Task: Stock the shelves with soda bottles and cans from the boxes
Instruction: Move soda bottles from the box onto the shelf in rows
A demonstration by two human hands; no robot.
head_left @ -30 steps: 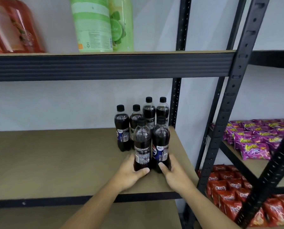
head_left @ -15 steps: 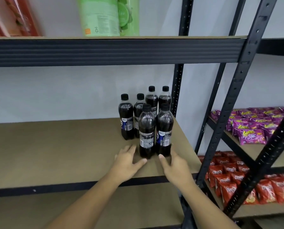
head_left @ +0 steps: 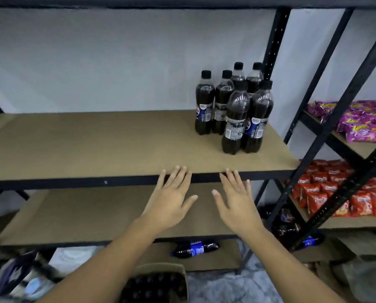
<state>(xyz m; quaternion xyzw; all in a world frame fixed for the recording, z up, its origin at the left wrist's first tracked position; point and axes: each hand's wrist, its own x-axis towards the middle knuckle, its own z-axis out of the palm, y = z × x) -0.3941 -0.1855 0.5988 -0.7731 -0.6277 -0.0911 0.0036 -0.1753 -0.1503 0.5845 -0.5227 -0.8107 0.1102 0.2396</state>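
Bottles stand upright in a tight cluster at the right end of the middle shelf, close by the post, probably to keep the bare board on their left free for more. The left hand and right hand hover before the shelf's front edge, fingers spread, empty, apart from the bottles. Below, a box holds more, likely the next reach.
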